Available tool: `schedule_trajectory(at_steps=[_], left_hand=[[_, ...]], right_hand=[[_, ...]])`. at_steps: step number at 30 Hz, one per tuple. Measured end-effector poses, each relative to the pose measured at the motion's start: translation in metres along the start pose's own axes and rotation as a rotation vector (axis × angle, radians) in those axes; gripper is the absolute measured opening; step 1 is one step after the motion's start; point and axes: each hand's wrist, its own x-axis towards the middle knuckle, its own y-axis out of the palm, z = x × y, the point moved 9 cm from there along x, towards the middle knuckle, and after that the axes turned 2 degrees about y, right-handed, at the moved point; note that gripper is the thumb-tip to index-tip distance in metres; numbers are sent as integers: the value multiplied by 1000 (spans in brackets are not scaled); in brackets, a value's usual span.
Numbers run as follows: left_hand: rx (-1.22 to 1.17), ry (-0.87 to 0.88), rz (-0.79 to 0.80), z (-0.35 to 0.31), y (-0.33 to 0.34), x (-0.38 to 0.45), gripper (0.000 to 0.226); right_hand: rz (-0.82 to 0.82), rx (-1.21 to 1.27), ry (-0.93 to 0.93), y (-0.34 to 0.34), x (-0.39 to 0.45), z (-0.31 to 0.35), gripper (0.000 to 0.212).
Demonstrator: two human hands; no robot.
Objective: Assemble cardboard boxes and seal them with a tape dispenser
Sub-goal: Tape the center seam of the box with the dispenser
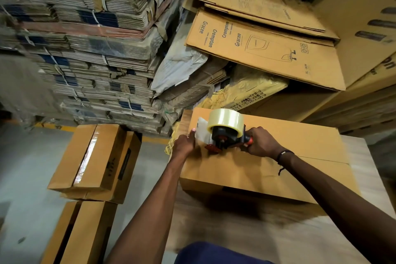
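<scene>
- Head view shows me a closed brown cardboard box [267,156] lying on a pale wood-grain table [360,178], right of centre in the frame, with its top seam running toward the right edge.
- My right hand [260,142] is curled round the red-and-black handle of a tape dispenser [225,137] that carries a roll of clear tape [225,119]; the dispenser's front end sits on the box top near its left end.
- My left hand [184,143] rests at the left edge of that box, fingers bent over the corner; its fingertips touch the loose whitish tape end at the front of the dispenser. I cannot tell whether it pinches the tape or only presses it down.
- A dark cord bracelet [284,154] circles the right wrist.
- At lower left of the frame I see a second brown cardboard box, sealed with a glossy strip of clear tape [94,156], sitting atop other brown boxes [79,231] on the grey floor [25,167].
- Upper left holds tall strapped bundles of flattened corrugated cardboard [81,38].
- Upper right holds flat brown cartons printed "Crompton Gracee" [257,49], leaning over a yellow plastic sack [246,92].
- A patch of dark blue cloth [214,253] shows at the bottom edge.
</scene>
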Motion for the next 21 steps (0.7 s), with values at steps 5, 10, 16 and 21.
schedule_trajectory(at_steps=[5,10,16,21], left_hand=[[76,13,-88,-1,-3,-11,70],[184,12,-112,-1,-5,-17,67],[250,51,-114,-8,-8,-20,81],[248,6,-131,-4,-10,-17,83]], right_hand=[[58,20,27,-3,-2,5,29],[19,-4,57,-6,-3,9,38],[20,-10,64,-12,-15,-3,38],[-5,3,141,-35,-48,-73,35]])
